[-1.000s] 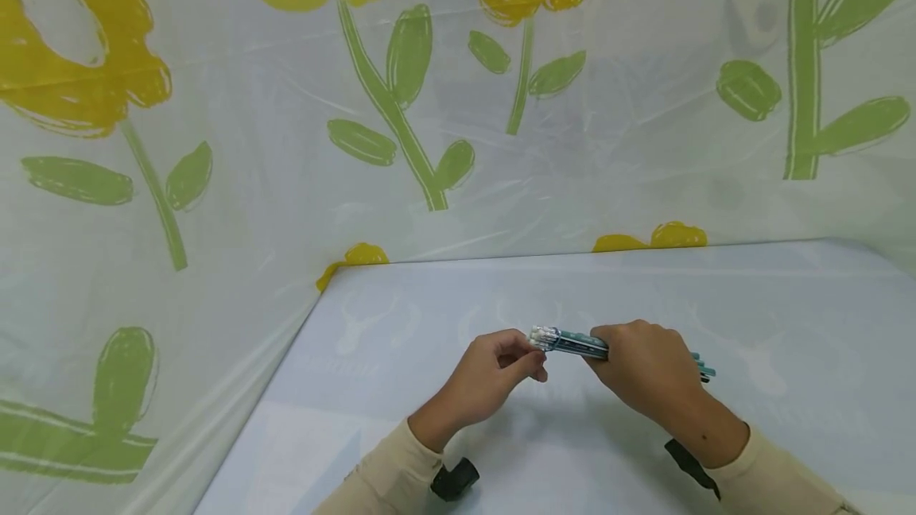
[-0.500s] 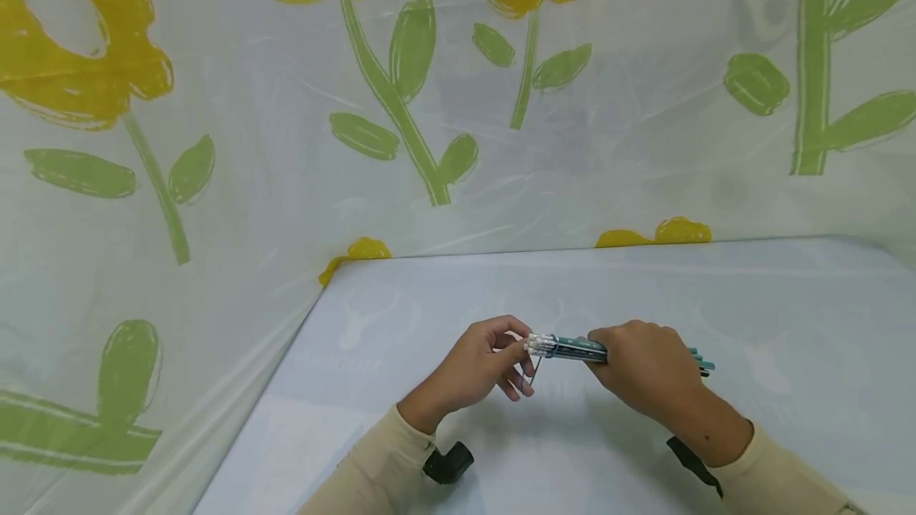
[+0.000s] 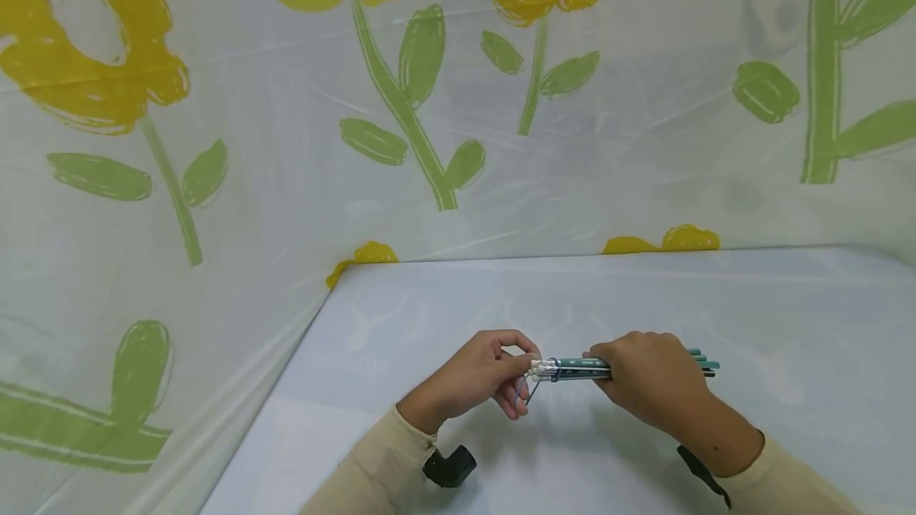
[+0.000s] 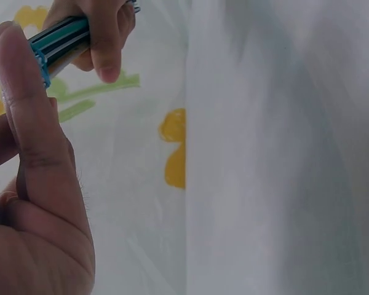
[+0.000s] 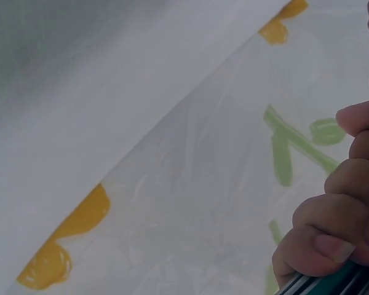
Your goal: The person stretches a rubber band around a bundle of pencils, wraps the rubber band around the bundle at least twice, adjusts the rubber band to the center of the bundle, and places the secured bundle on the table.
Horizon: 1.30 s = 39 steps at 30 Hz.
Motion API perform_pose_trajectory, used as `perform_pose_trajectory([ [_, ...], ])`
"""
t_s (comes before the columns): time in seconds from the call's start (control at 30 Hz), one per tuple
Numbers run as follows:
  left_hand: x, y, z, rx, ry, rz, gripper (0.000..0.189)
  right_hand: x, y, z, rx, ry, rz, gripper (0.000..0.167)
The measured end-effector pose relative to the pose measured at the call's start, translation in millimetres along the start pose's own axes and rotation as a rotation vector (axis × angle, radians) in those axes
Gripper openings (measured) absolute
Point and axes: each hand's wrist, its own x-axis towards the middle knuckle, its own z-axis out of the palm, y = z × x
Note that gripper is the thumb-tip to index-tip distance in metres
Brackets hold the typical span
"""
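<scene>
My right hand (image 3: 647, 373) grips a bundle of slim pens (image 3: 581, 369), teal and black-and-white, with clear, whitish ends facing left. The bundle lies about level above the table, and its other ends stick out behind the fist. At the whitish ends, my left hand (image 3: 487, 372) pinches with thumb and forefinger. A thin blue rubber band (image 4: 42, 64) circles the bundle near there in the left wrist view. A stretched loop of it runs down to the lower fingers of the left hand. In the right wrist view, curled fingers (image 5: 320, 246) wrap the pens (image 5: 341, 284).
Below the hands is a table with a pale cloth (image 3: 401, 316). A white curtain (image 3: 286, 141) with yellow flowers and green leaves hangs behind and to the left. A black wrist mount (image 3: 449, 467) sits under the left sleeve.
The left hand's fingers have spread, drawing the rubber band into a visible loop below the pen ends. The bundle has turned closer to level; the right hand keeps its grip.
</scene>
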Motion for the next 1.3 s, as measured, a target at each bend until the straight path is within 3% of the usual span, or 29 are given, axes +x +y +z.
perform_pose_trajectory([
  [0.4, -2.3, 2.9, 1.7, 0.002, -0.023, -0.034, 0.013, -0.3, -1.6, 2.3, -0.087, -0.009, -0.057, 0.017],
  [0.67, -5.0, 4.5, 5.8, -0.009, -0.008, -0.084, 0.010, -4.2, -5.5, 8.2, -0.165, 0.056, -0.096, 0.020],
  [0.83, -5.8, 4.8, 7.2, -0.011, 0.022, -0.092, 0.011, -3.3, -8.4, 10.6, -0.208, 0.085, -0.067, 0.019],
  [1.07, -4.6, 0.9, 10.2, -0.029, 0.056, -0.101, 0.010, -4.8, -14.7, 11.9, -0.242, -0.003, -0.009, 0.019],
  [1.3, -3.8, 5.9, 17.1, -0.050, 0.078, -0.081, 0.012, -3.4, -15.7, 16.1, -0.246, -0.082, 0.062, 0.018],
])
